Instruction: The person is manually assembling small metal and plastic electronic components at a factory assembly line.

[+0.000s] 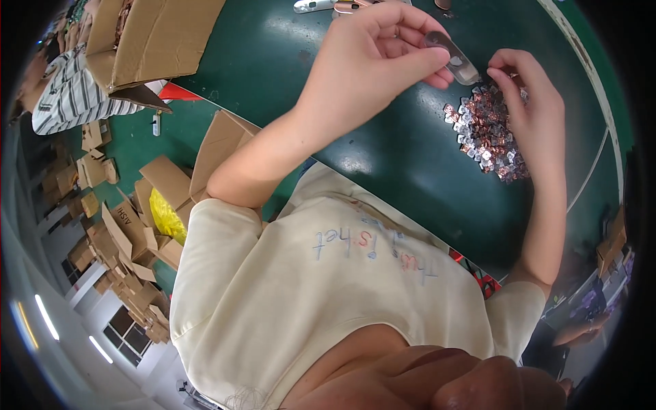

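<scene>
My left hand (393, 51) is closed on an oblong metal piece (454, 60) with rounded ends, pinched between thumb and fingers above the green table. The piece is dark grey at one end and brighter at the other, which points toward my right hand (529, 92). Thumb and forefinger of that hand are drawn together just off the piece's tip; whether something tiny is between them I cannot make out. Below the right hand lies a pile of small silver and copper-coloured metal parts (485, 133), partly hidden by the hand.
More oblong metal pieces (314, 5) lie at the table's far edge. A large cardboard box (167, 37) stands at the far left, near a person in a striped top (68, 96). Open cartons (167, 181), one with a yellow bag (166, 217), sit left of the green table (383, 150).
</scene>
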The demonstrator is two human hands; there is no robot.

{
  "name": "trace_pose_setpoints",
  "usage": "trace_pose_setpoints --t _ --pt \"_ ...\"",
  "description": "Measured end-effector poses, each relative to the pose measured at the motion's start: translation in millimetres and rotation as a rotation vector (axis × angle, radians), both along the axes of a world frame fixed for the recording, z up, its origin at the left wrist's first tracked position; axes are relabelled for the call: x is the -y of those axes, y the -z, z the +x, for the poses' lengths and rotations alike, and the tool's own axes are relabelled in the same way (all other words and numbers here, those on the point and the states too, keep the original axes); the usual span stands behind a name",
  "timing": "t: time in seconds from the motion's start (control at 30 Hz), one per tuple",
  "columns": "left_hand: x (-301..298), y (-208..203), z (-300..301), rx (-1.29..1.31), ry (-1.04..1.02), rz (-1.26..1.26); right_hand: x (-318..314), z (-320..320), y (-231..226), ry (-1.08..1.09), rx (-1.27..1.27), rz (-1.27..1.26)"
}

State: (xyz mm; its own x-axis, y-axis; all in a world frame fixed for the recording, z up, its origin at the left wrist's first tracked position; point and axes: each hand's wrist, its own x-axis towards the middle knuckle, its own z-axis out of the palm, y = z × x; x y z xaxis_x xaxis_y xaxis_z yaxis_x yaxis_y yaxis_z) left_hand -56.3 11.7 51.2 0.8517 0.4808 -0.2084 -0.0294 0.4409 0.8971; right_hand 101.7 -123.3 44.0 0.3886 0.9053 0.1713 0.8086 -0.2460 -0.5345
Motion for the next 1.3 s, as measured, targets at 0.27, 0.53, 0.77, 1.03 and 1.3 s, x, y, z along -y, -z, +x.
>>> trace_pose_setpoints --t 0.27,0.53,0.77,1.03,1.3 --pt "28 0 1 0.222 -0.190 -0.058 13 -26 -29 0.092 -0.713 0.227" --pt "35 2 7 0.141 -0.041 0.210 10 -20 -22 -0.048 -0.942 0.282" --pt "32 2 9 0.139 -0.040 0.408 13 -4 -28 -0.020 -1.002 0.090" --pt "15 -1 21 0.134 0.128 0.422 17 15 -30 -0.099 -1.054 0.180" --pt "9 6 28 0.046 0.074 0.432 9 13 -18 -0.005 -0.741 0.276"
